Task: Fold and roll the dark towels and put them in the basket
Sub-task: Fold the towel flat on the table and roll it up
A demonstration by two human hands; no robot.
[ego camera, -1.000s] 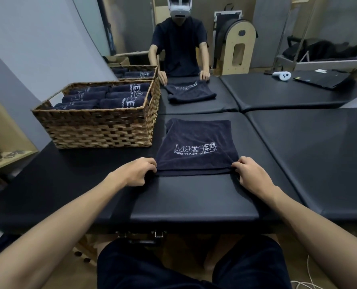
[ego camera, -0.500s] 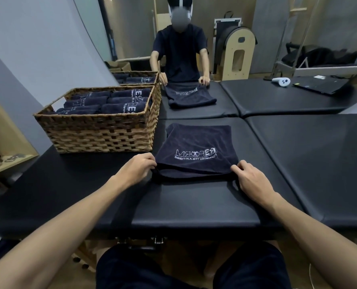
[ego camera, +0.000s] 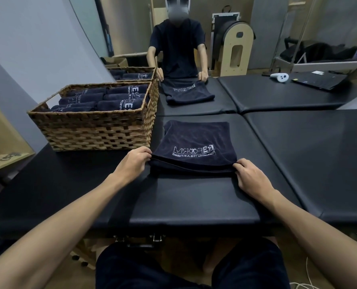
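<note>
The basket (ego camera: 94, 130), already holding rolled towels, stands beyond the left hand (ego camera: 135, 161). Both hands pinch the near corners of the folded towel (ego camera: 194, 149) on the counter (ego camera: 184, 197); right hand (ego camera: 249, 176) likewise gripping. Rolling looks about to begin: both fingers must turn the edge evenly forward.

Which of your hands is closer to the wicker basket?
Left. The left hand pinches the towel's near corner just below the basket; the right hand grips the opposite corner, farther away.
</note>
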